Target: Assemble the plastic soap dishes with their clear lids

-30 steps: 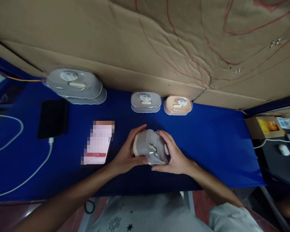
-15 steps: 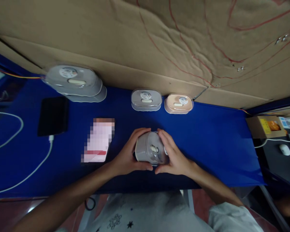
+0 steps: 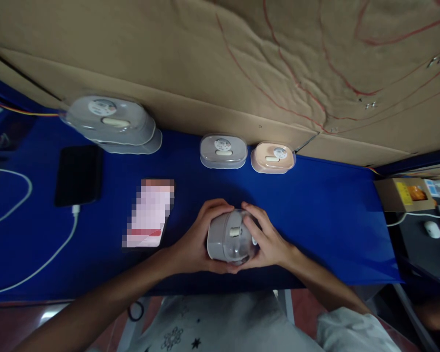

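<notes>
Between my two hands is a small grey plastic box (image 3: 225, 239) with a clear domed lid and a cream-coloured latch, held near the table's front edge. My left hand (image 3: 201, 239) wraps round its left end, thumb along the near side. At the right end my right hand (image 3: 266, 237) grips the lid, with a finger lying over the top close to the latch. A white round sticker on the lid is partly covered by that hand. Behind them stand a similar grey box (image 3: 223, 152) and a peach box (image 3: 273, 159), both with clear lids.
Two larger grey lidded boxes (image 3: 112, 122) are stacked at the back left against the brown paper wall (image 3: 168, 63). A phone with a blurred screen (image 3: 150, 212) and a black device (image 3: 78, 176) on a white cable lie left. A cardboard box (image 3: 392, 193) and white mouse (image 3: 432, 229) are right.
The held box has moved slightly toward me and right. My right hand has shifted, with a finger now on the lid's top near the latch, and the thumbs have come together below.
</notes>
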Available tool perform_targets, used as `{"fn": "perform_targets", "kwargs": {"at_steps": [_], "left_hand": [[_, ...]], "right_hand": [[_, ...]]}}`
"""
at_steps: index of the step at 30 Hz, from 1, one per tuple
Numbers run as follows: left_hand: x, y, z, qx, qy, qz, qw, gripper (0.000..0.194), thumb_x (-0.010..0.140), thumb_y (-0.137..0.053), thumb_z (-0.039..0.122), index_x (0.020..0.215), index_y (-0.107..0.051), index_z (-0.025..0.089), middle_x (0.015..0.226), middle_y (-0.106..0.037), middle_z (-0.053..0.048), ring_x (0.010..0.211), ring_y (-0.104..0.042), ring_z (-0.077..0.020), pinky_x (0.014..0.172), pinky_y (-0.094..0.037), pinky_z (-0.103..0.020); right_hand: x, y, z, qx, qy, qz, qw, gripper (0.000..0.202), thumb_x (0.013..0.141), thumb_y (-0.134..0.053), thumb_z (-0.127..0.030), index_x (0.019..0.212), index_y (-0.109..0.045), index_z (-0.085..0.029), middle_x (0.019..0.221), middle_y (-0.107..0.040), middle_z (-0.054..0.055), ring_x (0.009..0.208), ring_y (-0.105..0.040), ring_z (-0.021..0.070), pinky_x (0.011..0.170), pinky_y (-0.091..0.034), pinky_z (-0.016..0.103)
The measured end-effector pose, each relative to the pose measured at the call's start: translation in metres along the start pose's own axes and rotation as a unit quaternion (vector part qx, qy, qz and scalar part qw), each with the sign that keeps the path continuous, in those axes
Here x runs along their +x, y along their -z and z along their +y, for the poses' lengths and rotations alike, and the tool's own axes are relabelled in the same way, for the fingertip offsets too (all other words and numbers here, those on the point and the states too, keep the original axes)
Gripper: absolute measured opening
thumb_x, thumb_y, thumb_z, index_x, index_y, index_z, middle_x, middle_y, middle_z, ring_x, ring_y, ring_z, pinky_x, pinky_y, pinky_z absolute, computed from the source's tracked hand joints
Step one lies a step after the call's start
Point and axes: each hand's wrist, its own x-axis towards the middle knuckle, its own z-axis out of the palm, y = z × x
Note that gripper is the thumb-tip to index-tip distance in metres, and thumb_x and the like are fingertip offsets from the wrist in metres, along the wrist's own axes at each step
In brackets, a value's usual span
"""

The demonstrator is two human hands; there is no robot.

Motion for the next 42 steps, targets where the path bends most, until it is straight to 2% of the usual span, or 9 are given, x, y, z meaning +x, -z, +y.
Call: {"fn": "perform_targets", "kwargs": {"at_steps": [7, 14, 19, 23, 25, 29, 33, 38, 42], "left_hand": [[-0.002, 0.000, -0.003, -0.010, -0.001, 0.002, 1.000, 0.118, 0.062, -0.103, 0.051, 0.161, -0.040, 0.040, 0.150, -0.046, -0.013, 0.141, -0.050, -0.0412, 0.120, -0.045, -0.060], [-0.001, -0.002, -0.009, -0.024, 0.032, 0.012, 0.999, 0.120, 0.065, -0.099, 0.059, 0.165, -0.037, 0.036, 0.157, -0.050, -0.016, 0.142, -0.053, -0.0433, 0.123, -0.041, -0.064], [0.010, 0.010, 0.005, 0.125, 0.039, -0.026, 0.991, 0.115, 0.081, -0.092, 0.051, 0.171, -0.021, 0.042, 0.171, -0.035, -0.016, 0.155, -0.041, -0.0450, 0.125, -0.040, -0.067], [0.037, 0.032, 0.015, 0.285, 0.013, 0.029, 0.958, 0.088, 0.100, -0.073, 0.041, 0.171, -0.022, 0.040, 0.175, -0.031, -0.013, 0.160, -0.034, -0.0429, 0.129, -0.032, -0.068], [0.054, 0.042, 0.009, 0.352, 0.007, 0.052, 0.935, 0.081, 0.102, -0.068, 0.042, 0.171, -0.026, 0.034, 0.177, -0.026, -0.016, 0.161, -0.029, -0.0453, 0.128, -0.028, -0.071], [0.080, 0.058, -0.014, 0.418, 0.031, 0.034, 0.907, 0.078, 0.102, -0.066, 0.047, 0.169, -0.033, 0.024, 0.179, -0.023, -0.021, 0.162, -0.024, -0.0522, 0.124, -0.030, -0.076], [0.081, 0.065, -0.023, 0.433, 0.013, 0.034, 0.901, 0.061, 0.103, -0.063, 0.045, 0.159, -0.050, 0.026, 0.174, -0.037, -0.018, 0.158, -0.034, -0.0505, 0.122, -0.034, -0.074], [0.048, 0.051, -0.004, 0.435, -0.017, 0.013, 0.900, 0.037, 0.104, -0.061, 0.031, 0.140, -0.068, 0.028, 0.153, -0.057, -0.015, 0.138, -0.054, -0.0410, 0.113, -0.049, -0.067], [0.022, 0.022, 0.009, 0.423, -0.025, -0.041, 0.905, 0.046, 0.100, -0.067, 0.019, 0.145, -0.063, 0.029, 0.147, -0.060, -0.014, 0.132, -0.060, -0.0359, 0.110, -0.054, -0.058]], "right_hand": [[0.002, -0.002, -0.003, 0.012, -0.036, -0.020, 0.999, 0.136, 0.076, -0.086, -0.074, 0.174, 0.000, -0.034, 0.171, -0.028, 0.020, 0.154, -0.041, 0.0464, 0.120, -0.046, 0.066], [0.006, -0.002, -0.008, -0.022, -0.072, -0.030, 0.997, 0.130, 0.080, -0.085, -0.068, 0.174, -0.002, -0.030, 0.167, -0.035, 0.021, 0.153, -0.043, 0.0460, 0.121, -0.045, 0.066], [-0.010, 0.037, 0.003, -0.103, -0.123, -0.033, 0.987, 0.109, 0.085, -0.084, -0.057, 0.171, -0.021, -0.030, 0.165, -0.045, 0.021, 0.150, -0.048, 0.0452, 0.117, -0.046, 0.070], [-0.051, 0.081, 0.022, -0.171, -0.171, -0.015, 0.970, 0.102, 0.086, -0.084, -0.055, 0.167, -0.028, -0.026, 0.162, -0.048, 0.022, 0.149, -0.050, 0.0445, 0.115, -0.048, 0.067], [-0.073, 0.103, 0.035, -0.225, -0.197, 0.005, 0.954, 0.096, 0.089, -0.081, -0.055, 0.166, -0.032, -0.026, 0.164, -0.044, 0.023, 0.149, -0.049, 0.0441, 0.115, -0.048, 0.066], [-0.104, 0.140, 0.067, -0.365, -0.238, 0.036, 0.899, 0.076, 0.096, -0.071, -0.059, 0.160, -0.048, -0.027, 0.169, -0.034, 0.023, 0.152, -0.043, 0.0474, 0.116, -0.042, 0.066], [-0.109, 0.163, 0.104, -0.436, -0.261, 0.055, 0.859, 0.066, 0.102, -0.061, -0.059, 0.159, -0.052, -0.025, 0.158, -0.049, 0.023, 0.143, -0.051, 0.0449, 0.112, -0.043, 0.064], [-0.074, 0.156, 0.122, -0.412, -0.252, 0.065, 0.873, 0.064, 0.108, -0.052, -0.052, 0.166, -0.039, -0.028, 0.162, -0.050, 0.021, 0.150, -0.049, 0.0398, 0.119, -0.034, 0.064], [-0.029, 0.111, 0.083, -0.350, -0.202, 0.053, 0.913, 0.082, 0.106, -0.054, -0.060, 0.173, -0.020, -0.027, 0.176, -0.028, 0.021, 0.165, -0.023, 0.0436, 0.127, -0.016, 0.073]]}}
